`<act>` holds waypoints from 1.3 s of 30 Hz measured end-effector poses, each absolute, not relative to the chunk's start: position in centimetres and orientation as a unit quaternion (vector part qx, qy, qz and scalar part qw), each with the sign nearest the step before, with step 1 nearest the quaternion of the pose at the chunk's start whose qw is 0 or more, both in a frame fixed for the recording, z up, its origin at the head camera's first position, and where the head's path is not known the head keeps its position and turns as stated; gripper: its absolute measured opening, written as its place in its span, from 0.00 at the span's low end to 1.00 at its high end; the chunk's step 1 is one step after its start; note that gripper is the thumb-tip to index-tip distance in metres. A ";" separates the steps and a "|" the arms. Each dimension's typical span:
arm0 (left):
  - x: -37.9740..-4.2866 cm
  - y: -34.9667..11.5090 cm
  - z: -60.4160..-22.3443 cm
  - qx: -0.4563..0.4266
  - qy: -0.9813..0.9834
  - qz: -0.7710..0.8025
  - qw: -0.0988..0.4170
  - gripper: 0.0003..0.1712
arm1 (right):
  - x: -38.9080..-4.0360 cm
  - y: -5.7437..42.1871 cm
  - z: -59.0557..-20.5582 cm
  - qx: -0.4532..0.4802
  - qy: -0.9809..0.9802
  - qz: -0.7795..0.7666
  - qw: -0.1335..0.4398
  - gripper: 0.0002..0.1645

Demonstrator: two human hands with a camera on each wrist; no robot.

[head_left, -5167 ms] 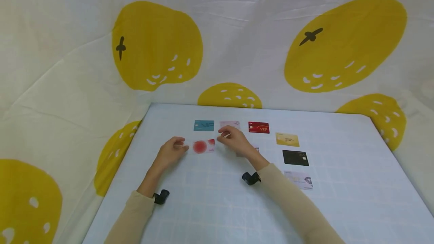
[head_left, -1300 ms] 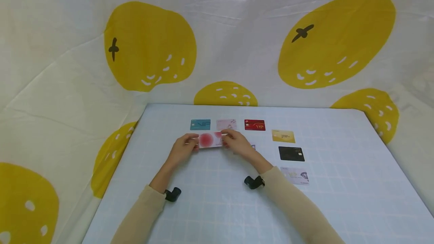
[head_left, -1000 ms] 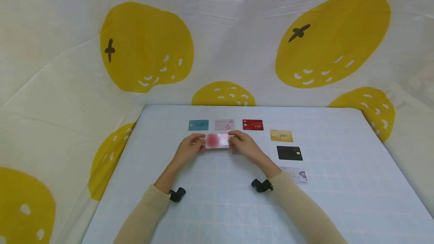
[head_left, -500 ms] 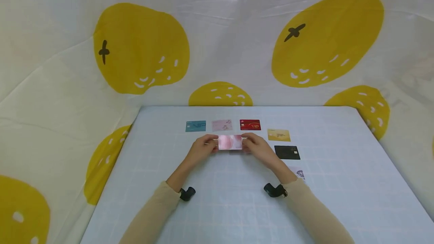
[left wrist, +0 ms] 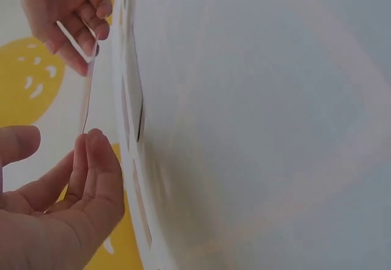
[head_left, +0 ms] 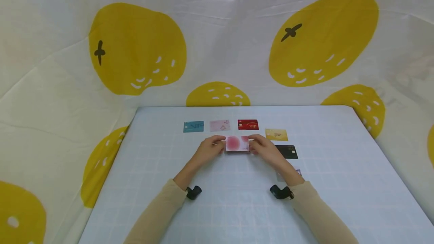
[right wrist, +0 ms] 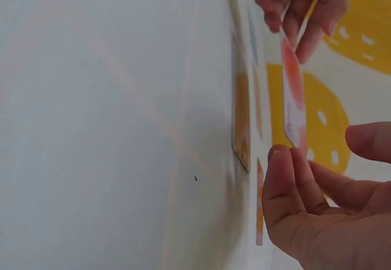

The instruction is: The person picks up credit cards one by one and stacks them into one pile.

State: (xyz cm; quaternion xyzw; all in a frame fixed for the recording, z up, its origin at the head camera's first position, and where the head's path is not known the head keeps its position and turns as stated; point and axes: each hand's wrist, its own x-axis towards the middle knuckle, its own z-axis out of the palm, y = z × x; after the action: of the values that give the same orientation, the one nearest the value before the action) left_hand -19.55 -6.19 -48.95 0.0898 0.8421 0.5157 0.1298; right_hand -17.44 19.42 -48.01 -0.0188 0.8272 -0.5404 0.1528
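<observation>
A white and pink card (head_left: 237, 143) with a red circle is held level above the table, one short edge in each hand. My left hand (head_left: 211, 149) holds its left edge, and my right hand (head_left: 264, 150) grips the right one. In the right wrist view, the fingertips (right wrist: 282, 160) meet the edge of the card (right wrist: 293, 93). Below it another card (right wrist: 241, 120) lies on the cloth, mostly hidden in the head view. The left wrist view shows the held card (left wrist: 88, 93) almost edge-on, apart from the table.
Behind the hands lie a teal VIP card (head_left: 193, 126), a pale pink card (head_left: 219, 125) and a red VIP card (head_left: 248, 124). A gold card (head_left: 276, 134) and a black card (head_left: 288, 152) follow to the right. My right forearm partly covers a pale silvery card (head_left: 280, 176).
Earlier the red-circle card lay on the table with both hands beside it. Both hands took hold, lifted it and carried it right, over the card beneath. The head view has shifted slightly.
</observation>
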 end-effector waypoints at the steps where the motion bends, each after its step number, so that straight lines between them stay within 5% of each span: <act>1: -19.6 -6.1 -49.0 0.090 0.845 0.511 0.129 0.21 | -17.4 19.5 -48.0 -0.018 0.828 -0.540 0.153 0.27; 39: -20.0 -4.9 -50.4 0.074 0.874 0.442 0.187 0.25 | -18.5 19.3 -50.3 0.003 0.868 -0.470 0.160 0.25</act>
State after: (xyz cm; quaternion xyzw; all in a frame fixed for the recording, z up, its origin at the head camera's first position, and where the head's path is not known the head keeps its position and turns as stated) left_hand -20.03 -4.89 -50.45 0.0743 0.8744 0.4416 0.1868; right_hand -18.52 19.33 -50.34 0.0034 0.8678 -0.4704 0.1598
